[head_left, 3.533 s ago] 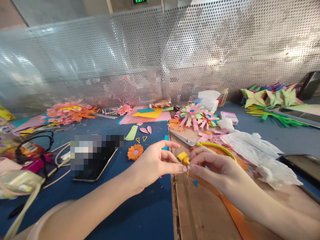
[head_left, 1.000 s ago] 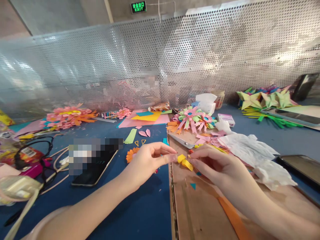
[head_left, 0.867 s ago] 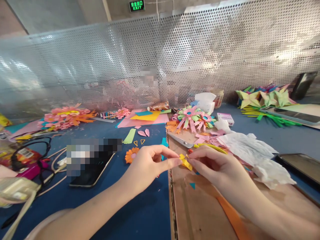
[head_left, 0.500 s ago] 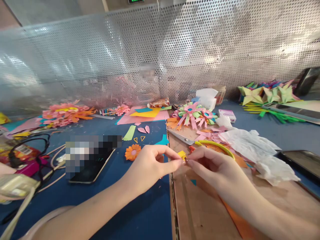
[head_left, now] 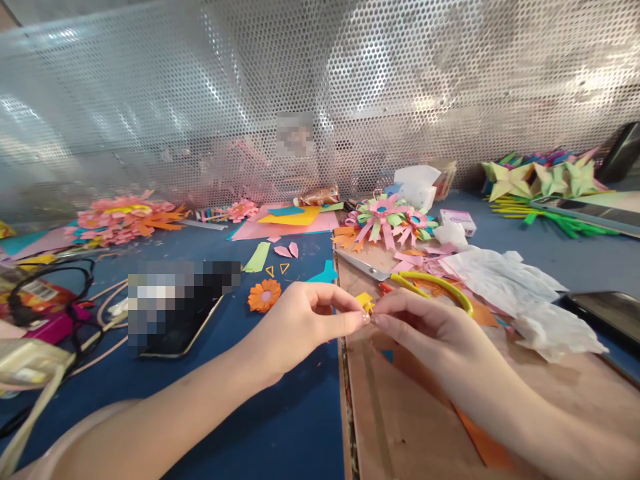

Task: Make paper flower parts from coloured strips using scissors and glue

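Two hands meet on one small folded piece of yellow paper [head_left: 365, 303], held just above the near-left corner of a brown cardboard sheet [head_left: 400, 413]; left hand [head_left: 300, 323] pinches it from the left, thumb and forefinger together on the paper; right hand [head_left: 425, 327] pinches it from the right, fingertips [head_left: 381, 321] closed on the same piece; the two grips nearly touch each other.

Just beyond the paper: yellow-handled scissors [head_left: 430, 283] lying on the cardboard, blades pointing left; small red scrap beside them, too small to identify; crumpled white paper [head_left: 505, 287] to the right of the scissors; orange strip [head_left: 475, 440] under the right forearm.

Left of the hands, on the blue tabletop [head_left: 280, 427]: small orange paper flower [head_left: 264, 295]; dark phone [head_left: 175, 327], partly blurred; black cable and wrappers at the far left edge.

Further back: cluster of pink and green paper flowers [head_left: 387, 223]; pink and yellow paper sheets [head_left: 290, 223]; pink and orange flower pile [head_left: 125, 217] at left; green paper stars [head_left: 545, 180] far right; perforated metal screen [head_left: 320, 93] behind everything.
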Action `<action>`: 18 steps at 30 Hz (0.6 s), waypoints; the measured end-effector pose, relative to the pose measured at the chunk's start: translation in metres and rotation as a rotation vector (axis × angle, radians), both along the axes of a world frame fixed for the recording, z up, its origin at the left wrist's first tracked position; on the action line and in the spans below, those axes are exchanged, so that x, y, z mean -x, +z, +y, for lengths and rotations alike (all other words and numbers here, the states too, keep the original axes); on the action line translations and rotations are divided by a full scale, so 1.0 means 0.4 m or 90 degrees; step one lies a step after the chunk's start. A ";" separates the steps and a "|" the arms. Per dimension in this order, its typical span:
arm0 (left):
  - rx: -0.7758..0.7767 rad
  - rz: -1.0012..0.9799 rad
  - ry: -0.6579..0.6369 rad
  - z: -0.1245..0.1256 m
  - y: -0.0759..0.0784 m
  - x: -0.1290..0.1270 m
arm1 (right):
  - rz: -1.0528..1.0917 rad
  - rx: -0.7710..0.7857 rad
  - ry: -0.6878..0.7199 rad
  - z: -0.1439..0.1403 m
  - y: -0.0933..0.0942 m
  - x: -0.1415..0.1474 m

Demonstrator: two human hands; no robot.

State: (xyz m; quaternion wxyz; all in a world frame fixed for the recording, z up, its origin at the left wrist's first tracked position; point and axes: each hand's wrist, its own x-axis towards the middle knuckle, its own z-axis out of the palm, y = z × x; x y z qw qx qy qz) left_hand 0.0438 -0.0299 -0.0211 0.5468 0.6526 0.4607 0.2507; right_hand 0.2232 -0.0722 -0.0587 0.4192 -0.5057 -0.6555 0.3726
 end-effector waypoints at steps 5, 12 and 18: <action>0.015 -0.021 -0.008 -0.001 -0.002 0.001 | 0.013 0.026 -0.003 0.000 -0.001 -0.003; 0.035 0.011 -0.013 -0.010 0.014 0.000 | 0.052 0.001 -0.005 -0.007 0.002 0.003; 0.055 0.070 -0.006 -0.016 0.040 -0.006 | 0.032 -0.065 0.014 -0.008 0.000 0.000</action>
